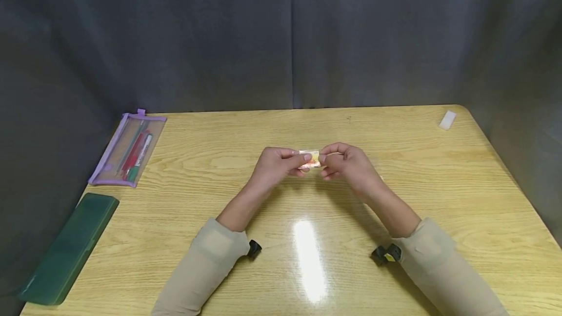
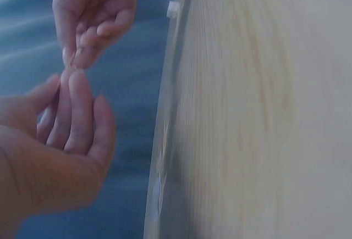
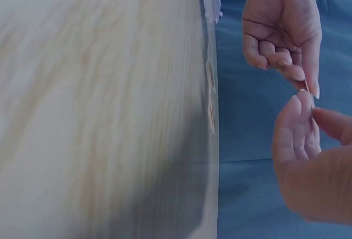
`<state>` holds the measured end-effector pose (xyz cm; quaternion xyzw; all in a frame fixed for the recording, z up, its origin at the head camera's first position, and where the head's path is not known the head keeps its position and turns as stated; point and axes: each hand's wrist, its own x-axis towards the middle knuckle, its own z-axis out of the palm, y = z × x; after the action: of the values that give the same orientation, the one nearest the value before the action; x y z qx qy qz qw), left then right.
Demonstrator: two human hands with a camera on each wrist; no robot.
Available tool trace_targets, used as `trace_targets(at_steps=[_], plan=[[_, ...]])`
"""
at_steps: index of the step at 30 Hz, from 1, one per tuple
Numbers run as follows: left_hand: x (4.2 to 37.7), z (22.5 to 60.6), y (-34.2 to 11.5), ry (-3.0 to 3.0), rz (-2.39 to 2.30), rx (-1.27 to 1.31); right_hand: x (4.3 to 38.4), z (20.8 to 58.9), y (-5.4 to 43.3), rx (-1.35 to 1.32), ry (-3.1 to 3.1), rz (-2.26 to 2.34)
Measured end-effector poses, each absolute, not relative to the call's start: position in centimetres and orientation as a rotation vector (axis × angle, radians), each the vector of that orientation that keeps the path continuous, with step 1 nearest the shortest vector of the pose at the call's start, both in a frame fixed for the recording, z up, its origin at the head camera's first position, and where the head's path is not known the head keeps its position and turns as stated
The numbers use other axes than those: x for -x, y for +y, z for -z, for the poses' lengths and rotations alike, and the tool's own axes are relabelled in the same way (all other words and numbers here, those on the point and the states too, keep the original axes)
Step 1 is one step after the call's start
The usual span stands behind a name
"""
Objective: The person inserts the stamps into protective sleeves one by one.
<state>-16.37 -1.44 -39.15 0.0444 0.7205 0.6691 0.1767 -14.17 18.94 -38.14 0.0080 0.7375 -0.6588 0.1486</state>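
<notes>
Between both hands is a small, flat, shiny wrapper-like piece [image 1: 312,159], printed in yellow, red and white, held above the middle of the table. My left hand [image 1: 277,162] pinches its left end between thumb and fingers. At the right end, the thumb and forefinger of my right hand [image 1: 349,165] grip it. From the wrists, the piece shows only as a thin edge between the fingertips of the left hand [image 2: 69,140] and the right hand [image 3: 313,162]. Fingers cover both of its ends.
A small white block [image 1: 448,120] lies at the far right of the wooden table [image 1: 210,267]. On the left are a purple-edged mesh pouch [image 1: 115,152] with pens and a dark green case [image 1: 70,250]. Thin shiny scraps [image 3: 211,101] lie on the table. Dark curtains [image 1: 210,38] surround it.
</notes>
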Motion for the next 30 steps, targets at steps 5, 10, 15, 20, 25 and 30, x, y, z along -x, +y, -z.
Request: trace_targets(at_steps=[5, 10, 15, 20, 25, 30], plan=[[16.80, 39.14, -2.01, 1.997, -1.839, -0.183, 14.16, 38.21, 19.12, 0.010, 2.100, 1.854], [16.92, 39.13, -2.11, 1.986, -1.822, -0.189, 14.13, 38.16, 19.13, 0.007, 2.091, 1.859], [16.90, 39.25, -1.98, 1.975, -1.839, -0.179, 14.15, 38.20, 19.01, -0.007, 2.081, 1.875], [16.76, 39.32, -1.79, 1.978, -1.845, -0.175, 14.15, 38.33, 19.01, -0.006, 2.076, 1.880], [16.61, 39.25, -1.66, 1.990, -1.835, -0.172, 14.16, 38.39, 19.08, 0.000, 2.082, 1.872], [16.52, 39.30, -1.62, 2.026, -1.833, -0.137, 14.11, 38.31, 19.14, 0.017, 2.095, 1.853]])
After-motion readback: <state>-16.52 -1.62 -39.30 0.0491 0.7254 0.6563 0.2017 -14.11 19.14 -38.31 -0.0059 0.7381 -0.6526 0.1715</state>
